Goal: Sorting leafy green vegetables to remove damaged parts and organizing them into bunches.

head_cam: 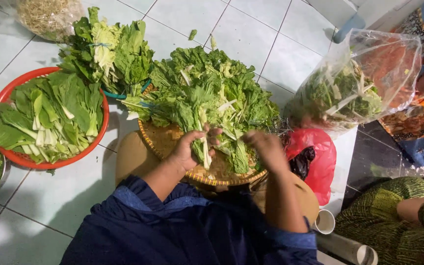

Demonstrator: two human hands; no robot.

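While closed on a leaf stalk (205, 147), left hand (188, 149) (right hand (267, 147) blurred)

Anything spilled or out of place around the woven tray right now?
Only small strays: two leaf scraps lie loose on the floor tiles beyond the woven tray. The greens stay heaped on it, and the left hand holds a pale stalk.

Bright, even light falls from above. Soft shadows sit close under the red basket (6, 93) and the woven tray (163, 142) on the pale floor tiles (290, 54). Glare streaks the clear plastic bag (393, 54). The right hand (267, 147) is motion-blurred; the leaves stay fairly sharp. Tile lines bend slightly toward the edges.
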